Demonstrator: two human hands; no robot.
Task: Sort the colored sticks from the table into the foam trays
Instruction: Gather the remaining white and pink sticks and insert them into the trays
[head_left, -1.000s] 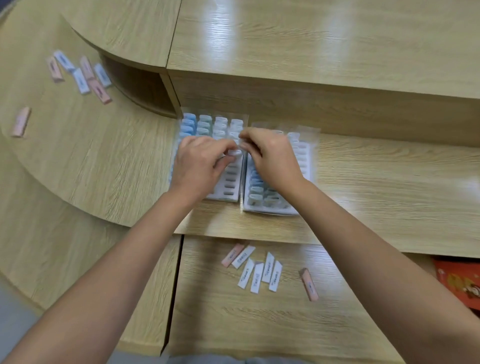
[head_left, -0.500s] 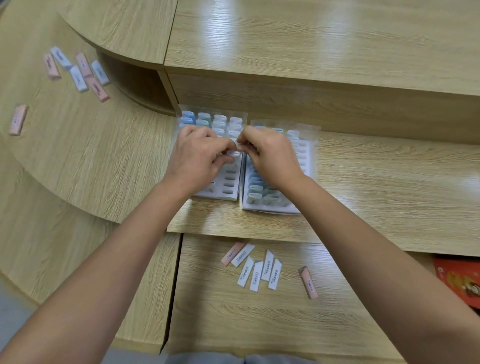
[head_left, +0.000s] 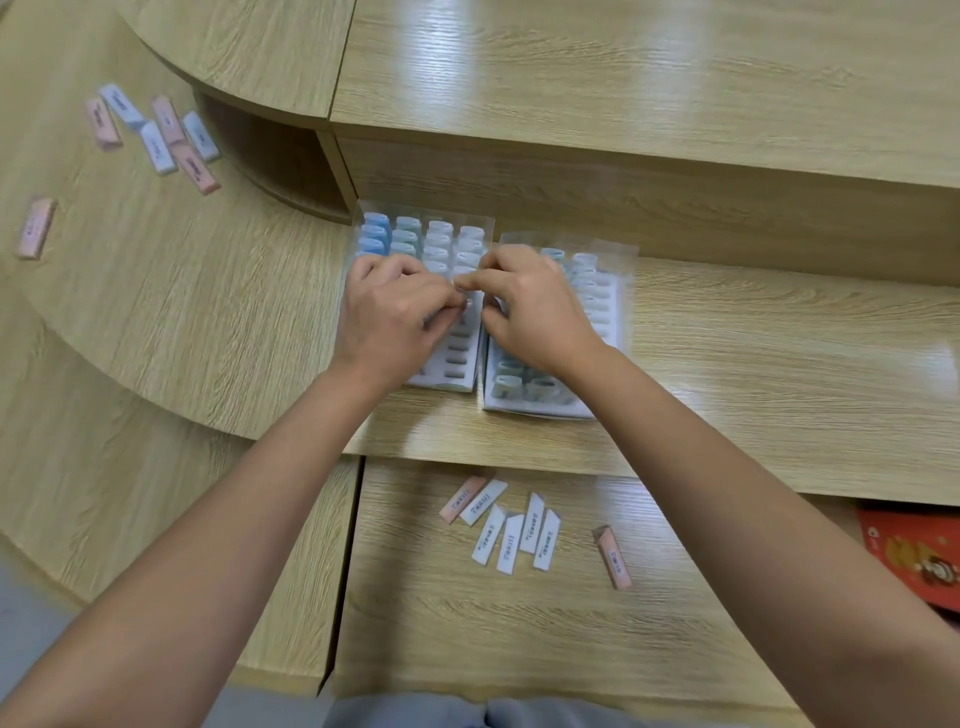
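Light wooden tiered desk (head_left: 727, 338). At 12 o'clock, white foam left tray (head_left: 457, 374) touches right tray (head_left: 608, 291), both part-filled. Left hand (head_left: 395, 317) and right hand (head_left: 535, 312) meet curled fingertips over the left tray, likely seating a stick; pinch unclear. Loose pink and white sticks (head_left: 511, 525) at 6 o'clock, more at 10.

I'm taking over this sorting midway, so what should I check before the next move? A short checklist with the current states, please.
1. Stick held in the fingers: cannot tell; the left hand and right hand meet fingertips over the left tray, hiding it.
2. Free slots in the left tray: ok, near rows are empty.
3. Free slots in the right tray: ok, middle rows are empty.
4. Trays flat, side by side: ok.
5. All sticks sorted: not ok; loose sticks lie on the lower shelf, more sticks at far left.
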